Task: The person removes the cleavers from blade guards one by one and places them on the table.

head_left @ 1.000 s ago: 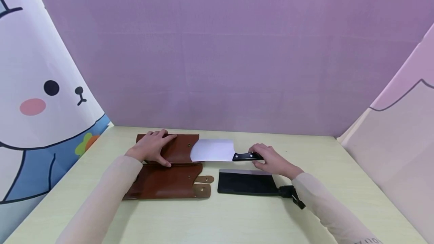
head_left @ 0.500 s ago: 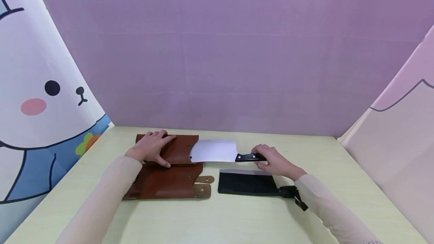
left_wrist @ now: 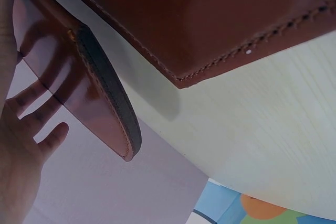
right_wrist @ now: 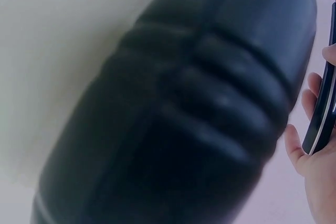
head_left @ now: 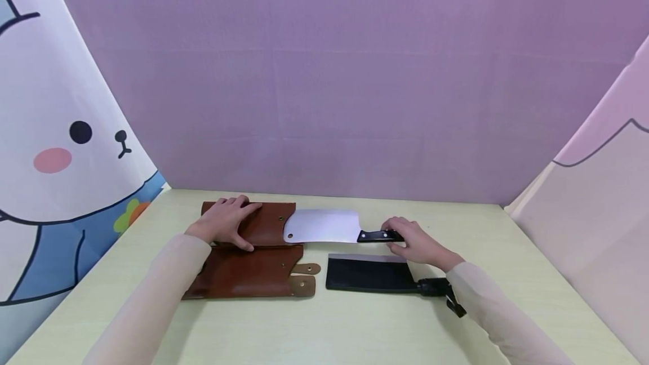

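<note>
My left hand [head_left: 226, 221] presses spread fingers and thumb across the rear brown leather knife sheath [head_left: 271, 224]. In the left wrist view its fingers [left_wrist: 34, 121] lie straight along this sheath's glossy side. My right hand [head_left: 416, 242] grips the black riveted handle of a cleaver [head_left: 324, 226]; the right wrist view shows curled fingers around that handle [right_wrist: 321, 114]. The broad shiny blade sticks out of the sheath's mouth, with a hole at its near left corner. Whether any of the blade is still inside, I cannot tell.
A second brown sheath [head_left: 243, 272] with two snap straps lies in front, close to the first. Beneath my right forearm is another cleaver with a black blade cover [head_left: 370, 275]; its dark handle [right_wrist: 184, 98] fills the right wrist view. A purple backdrop [head_left: 324, 83] rises behind the table.
The cleaver has slid right along with my right hand, and more of its blade, with the corner hole, now shows. My left hand stays almost still on the sheath.
</note>
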`<state>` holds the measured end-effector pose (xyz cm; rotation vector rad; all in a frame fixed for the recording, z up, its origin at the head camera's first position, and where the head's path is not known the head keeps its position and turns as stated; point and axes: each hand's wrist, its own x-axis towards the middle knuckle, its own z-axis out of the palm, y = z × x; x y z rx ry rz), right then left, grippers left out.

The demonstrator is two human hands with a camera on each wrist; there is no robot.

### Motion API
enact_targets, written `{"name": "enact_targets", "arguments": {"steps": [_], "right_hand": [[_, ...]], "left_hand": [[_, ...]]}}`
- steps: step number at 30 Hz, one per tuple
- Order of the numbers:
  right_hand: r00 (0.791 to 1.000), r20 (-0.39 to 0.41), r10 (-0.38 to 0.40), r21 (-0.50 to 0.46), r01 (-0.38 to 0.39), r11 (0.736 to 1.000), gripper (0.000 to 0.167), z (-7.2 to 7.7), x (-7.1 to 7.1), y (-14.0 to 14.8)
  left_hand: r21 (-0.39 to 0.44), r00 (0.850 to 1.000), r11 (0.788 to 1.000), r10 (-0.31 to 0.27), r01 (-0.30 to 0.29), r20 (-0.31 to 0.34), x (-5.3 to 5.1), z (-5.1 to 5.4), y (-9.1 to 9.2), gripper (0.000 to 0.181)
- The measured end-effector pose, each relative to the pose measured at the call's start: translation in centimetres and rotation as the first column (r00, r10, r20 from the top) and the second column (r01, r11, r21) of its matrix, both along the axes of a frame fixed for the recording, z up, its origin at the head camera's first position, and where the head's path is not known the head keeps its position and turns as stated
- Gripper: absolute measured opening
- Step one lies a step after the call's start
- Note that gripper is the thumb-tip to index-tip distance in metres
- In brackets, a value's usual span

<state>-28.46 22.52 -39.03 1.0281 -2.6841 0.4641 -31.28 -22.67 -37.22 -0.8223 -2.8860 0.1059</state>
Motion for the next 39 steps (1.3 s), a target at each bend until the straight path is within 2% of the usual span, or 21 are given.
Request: {"name": "enact_targets", "arguments": {"steps": [15, 30, 39], "right_hand": [[1.000, -0.027, 0.003, -0.018, -0.004, 1.000, 0.028, -0.3, -0.1, 1.2], [0.997, -0.067, 0.024, -0.040, -0.027, 0.999, 0.027, -0.5, -0.1, 2.8], [0.997, -0.078, 0.001, -0.058, -0.006, 0.998, 0.027, -0.3, 0.1, 4.2]], "left_hand": [[0.019, 1.000, 1.000, -0.005, 0.005, -0.011, 0.0, -0.2, -0.3, 0.101], [0.041, 1.000, 0.999, 0.018, -0.018, -0.006, -0.4, -0.7, -0.8, 0.103], [0.043, 0.999, 0.998, 0.035, -0.035, -0.003, -0.3, -0.5, -0.9, 0.103]]}}
